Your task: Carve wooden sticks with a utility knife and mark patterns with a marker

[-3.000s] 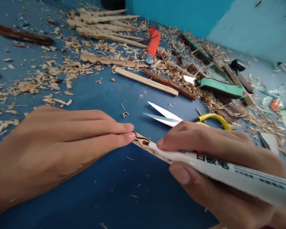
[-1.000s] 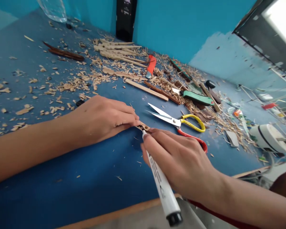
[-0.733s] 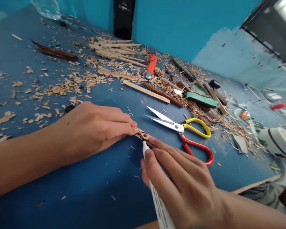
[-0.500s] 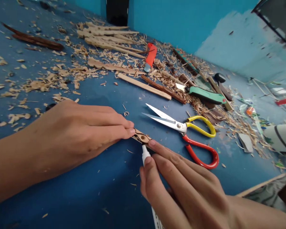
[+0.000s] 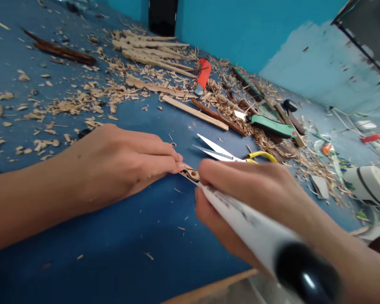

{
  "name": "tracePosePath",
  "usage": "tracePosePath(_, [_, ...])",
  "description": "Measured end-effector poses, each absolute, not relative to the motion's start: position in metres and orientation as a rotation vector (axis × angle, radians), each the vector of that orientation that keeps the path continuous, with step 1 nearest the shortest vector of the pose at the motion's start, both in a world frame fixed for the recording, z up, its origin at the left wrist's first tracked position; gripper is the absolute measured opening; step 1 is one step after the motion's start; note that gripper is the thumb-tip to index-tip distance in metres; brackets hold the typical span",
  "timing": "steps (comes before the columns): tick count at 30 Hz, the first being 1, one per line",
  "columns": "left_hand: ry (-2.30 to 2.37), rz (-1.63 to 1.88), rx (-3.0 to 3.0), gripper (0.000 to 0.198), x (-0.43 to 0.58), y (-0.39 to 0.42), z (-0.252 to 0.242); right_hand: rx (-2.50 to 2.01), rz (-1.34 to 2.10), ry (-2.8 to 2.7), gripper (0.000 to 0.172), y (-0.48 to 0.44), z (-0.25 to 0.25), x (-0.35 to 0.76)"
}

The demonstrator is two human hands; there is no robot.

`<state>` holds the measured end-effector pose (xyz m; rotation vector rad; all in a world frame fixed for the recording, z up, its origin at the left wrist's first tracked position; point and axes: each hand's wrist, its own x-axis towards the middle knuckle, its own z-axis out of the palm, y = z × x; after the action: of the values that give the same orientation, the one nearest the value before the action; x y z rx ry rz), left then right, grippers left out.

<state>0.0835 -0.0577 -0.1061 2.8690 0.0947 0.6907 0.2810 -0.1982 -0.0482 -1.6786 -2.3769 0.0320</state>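
On the near side of the scissors (image 5: 218, 147), a drilled wooden strip (image 5: 187, 171) lies on the tabletop (image 5: 129, 249). Left of the scissors, the left hand (image 5: 129, 162), palm down, fingers straight, pinches the strip's end; before the scissors, the right hand (image 5: 259, 190) curls its grip tightly around a marker pen (image 5: 250, 228).

The dark lettering (image 5: 245, 216) on the white marker (image 5: 256, 228) is too blurred to read.
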Motion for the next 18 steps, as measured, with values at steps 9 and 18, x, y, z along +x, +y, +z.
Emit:
tracePosePath(9, [0.051,0.722,2.89,0.031,0.084,-0.059,-0.103,-1.8,0.299,-2.51,0.017,-0.16,-0.023,0.278])
tracePosePath(18, [-0.041,0.77,3.002,0.034,0.086,-0.051,-0.109,-1.923,0.496,-2.41,0.018,-0.148,-0.012,0.279])
